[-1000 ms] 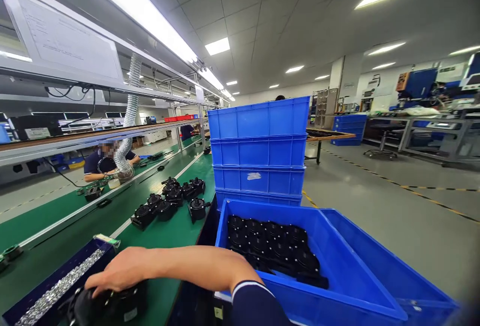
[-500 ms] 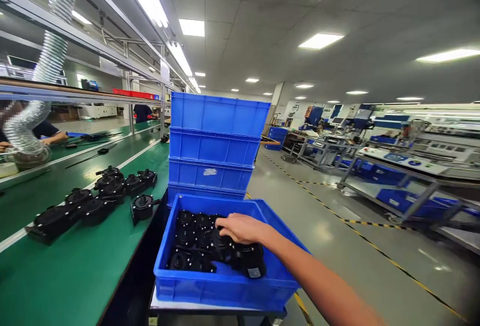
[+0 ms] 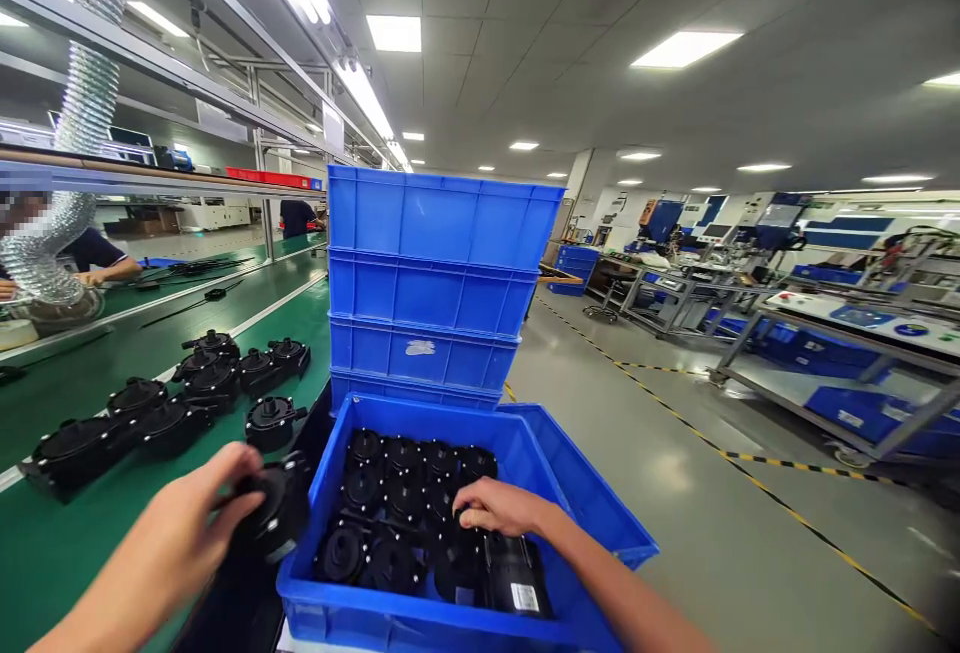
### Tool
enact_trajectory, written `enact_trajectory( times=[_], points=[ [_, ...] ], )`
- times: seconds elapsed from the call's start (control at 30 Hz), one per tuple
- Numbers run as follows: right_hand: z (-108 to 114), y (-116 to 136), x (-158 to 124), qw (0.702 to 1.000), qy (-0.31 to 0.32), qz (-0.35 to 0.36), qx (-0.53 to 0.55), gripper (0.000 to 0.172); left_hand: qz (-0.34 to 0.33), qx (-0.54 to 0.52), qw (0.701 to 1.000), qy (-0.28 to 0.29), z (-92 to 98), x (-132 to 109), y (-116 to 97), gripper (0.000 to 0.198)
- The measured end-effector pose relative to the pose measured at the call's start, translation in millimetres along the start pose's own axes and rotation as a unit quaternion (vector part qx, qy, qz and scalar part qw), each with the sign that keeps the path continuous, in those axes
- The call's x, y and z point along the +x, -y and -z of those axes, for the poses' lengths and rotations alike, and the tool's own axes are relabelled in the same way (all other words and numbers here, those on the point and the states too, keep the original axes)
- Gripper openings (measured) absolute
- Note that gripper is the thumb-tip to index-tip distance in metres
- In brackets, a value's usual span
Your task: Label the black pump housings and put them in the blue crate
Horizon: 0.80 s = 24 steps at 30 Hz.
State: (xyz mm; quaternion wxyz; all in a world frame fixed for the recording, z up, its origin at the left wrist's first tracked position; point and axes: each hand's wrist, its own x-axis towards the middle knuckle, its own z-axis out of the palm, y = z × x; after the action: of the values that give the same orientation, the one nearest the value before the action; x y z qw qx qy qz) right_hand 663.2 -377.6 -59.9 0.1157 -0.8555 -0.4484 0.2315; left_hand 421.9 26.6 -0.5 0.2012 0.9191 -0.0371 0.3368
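Note:
My left hand [image 3: 184, 518] is closed on a black round pump-like unit [image 3: 283, 508], held tilted beside the left wall of a blue bin [image 3: 390, 608]. Inside that bin, rows of similar black units [image 3: 401, 493] stand side by side. My right hand [image 3: 502, 508] reaches in from the right, its fingers closed on the top of another black pump-like unit [image 3: 459, 565] in the front row. Next to this one is a black unit with a white label [image 3: 523, 595]. More black units [image 3: 214, 378] stand on the green belt [image 3: 82, 563] at left.
A stack of blue bins [image 3: 427, 293] rises just behind the open bin. Another blue bin [image 3: 626, 543] sticks out at its right. A flexible silver duct [image 3: 86, 103] hangs at left, near a co-worker's arm [image 3: 112, 268]. Wheeled metal carts [image 3: 847, 383] stand at right.
My left hand has come into view at lower left, holding a black unit. My right hand stays in the bin, a little lower in view. The camera view has shifted slightly.

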Motion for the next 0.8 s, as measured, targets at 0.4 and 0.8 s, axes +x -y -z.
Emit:
enact_trajectory(
  times=[0.4,0.8],
  points=[
    [-22,0,-21,0.991,-0.099,-0.091,-0.017,0.053,0.039,0.041,0.967,0.249,-196.8,123,-28,0.038],
    [-10,-6,-36,0.993,-0.055,-0.109,0.008,0.051,0.086,0.069,0.970,0.215,-216.0,127,17,0.041]
  ],
)
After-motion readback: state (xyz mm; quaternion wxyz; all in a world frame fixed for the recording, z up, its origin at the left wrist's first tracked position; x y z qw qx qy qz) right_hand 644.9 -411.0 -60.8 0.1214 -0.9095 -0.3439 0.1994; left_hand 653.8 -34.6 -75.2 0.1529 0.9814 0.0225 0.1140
